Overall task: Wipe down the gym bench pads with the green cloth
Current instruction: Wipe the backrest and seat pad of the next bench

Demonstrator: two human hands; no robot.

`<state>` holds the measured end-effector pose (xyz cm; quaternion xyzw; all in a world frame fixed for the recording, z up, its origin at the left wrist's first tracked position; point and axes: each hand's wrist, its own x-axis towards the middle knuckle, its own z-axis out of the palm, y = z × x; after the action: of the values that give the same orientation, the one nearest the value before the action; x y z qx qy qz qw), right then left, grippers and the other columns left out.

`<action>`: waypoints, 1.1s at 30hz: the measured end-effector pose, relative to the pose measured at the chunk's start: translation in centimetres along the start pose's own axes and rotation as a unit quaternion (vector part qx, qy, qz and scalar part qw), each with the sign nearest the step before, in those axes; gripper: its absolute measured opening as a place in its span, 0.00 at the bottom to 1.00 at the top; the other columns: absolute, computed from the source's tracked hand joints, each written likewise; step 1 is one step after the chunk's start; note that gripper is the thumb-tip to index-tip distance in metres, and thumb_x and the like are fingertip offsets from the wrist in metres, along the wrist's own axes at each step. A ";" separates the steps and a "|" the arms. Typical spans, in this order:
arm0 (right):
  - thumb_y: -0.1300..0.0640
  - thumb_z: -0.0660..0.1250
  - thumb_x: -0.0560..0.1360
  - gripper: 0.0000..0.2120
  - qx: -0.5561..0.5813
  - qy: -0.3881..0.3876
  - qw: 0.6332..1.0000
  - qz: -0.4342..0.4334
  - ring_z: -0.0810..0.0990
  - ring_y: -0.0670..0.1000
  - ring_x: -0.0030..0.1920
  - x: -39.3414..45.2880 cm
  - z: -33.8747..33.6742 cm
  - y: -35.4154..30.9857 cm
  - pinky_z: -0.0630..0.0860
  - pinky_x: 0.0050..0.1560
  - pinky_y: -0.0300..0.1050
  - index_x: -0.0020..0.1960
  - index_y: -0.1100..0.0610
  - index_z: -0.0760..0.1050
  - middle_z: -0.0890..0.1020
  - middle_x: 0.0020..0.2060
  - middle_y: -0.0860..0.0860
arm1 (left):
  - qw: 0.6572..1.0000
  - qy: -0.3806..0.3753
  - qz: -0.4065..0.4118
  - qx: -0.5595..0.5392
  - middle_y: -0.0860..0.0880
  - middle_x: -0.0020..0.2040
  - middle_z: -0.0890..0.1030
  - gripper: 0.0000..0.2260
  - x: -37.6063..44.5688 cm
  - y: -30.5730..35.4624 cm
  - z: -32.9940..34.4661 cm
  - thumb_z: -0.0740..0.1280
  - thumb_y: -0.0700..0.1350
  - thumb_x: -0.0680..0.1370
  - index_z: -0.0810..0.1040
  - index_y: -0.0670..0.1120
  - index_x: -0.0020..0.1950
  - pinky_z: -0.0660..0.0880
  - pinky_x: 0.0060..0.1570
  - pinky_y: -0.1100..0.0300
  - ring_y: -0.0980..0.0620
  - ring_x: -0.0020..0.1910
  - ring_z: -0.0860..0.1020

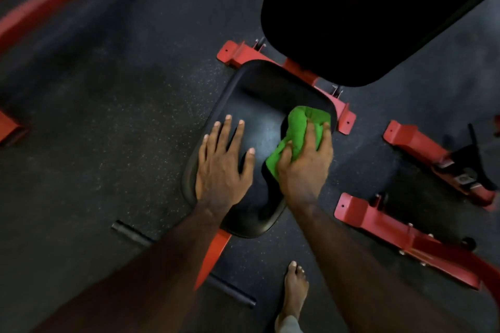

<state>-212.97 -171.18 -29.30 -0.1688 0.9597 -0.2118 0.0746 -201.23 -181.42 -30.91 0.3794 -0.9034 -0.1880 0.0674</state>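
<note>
- Right hand [304, 165] is gripping the bunched green cloth [299, 134], fingers curled over it, pressing it onto the seat pad [257, 121].
- Left hand [221, 162] is lying flat just beside it, fingers straight and spread, palm down on the same pad; holding nothing, probably bracing.
- Cloth is sitting under and ahead of the right hand's fingers, toward the far right corner of the seat, next to the raised rim.
- Progress, my read: seat pad wipe is under way, cloth working the right side; the area under and around the left hand looks not yet covered.
- Backrest pad [378, 13], beyond both hands, is not being touched right now; judging it as still to do. Too dark to tell whether it's clean or wet.
- Seat pad is looking like smooth black vinyl, contoured with a raised edge, dull sheen between the hands; no visible streaks or dirt at this resolution.
- Cloth is looking thick, terry-like, bright green, wadded rather than folded.
- Red bench frame [213, 257] is running back under the left forearm; bare foot [295, 286] on the rubber floor [108, 116] below the right forearm.
</note>
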 end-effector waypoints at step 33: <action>0.46 0.64 0.80 0.33 0.070 -0.020 0.997 -0.026 0.54 0.60 0.82 1.5 -0.3 1.6 0.55 0.81 0.60 0.82 0.49 0.58 0.51 0.83 0.54 | 0.998 -0.021 0.065 -0.011 0.49 0.84 0.58 0.32 5.8 2.4 2.0 0.58 0.61 0.81 0.60 0.52 0.83 0.58 0.78 0.44 0.48 0.83 0.55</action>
<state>-214.84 -170.25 -29.84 -0.1924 0.9362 -0.2765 0.1001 -207.43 -183.46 -31.94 0.3147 -0.9254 -0.2011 0.0645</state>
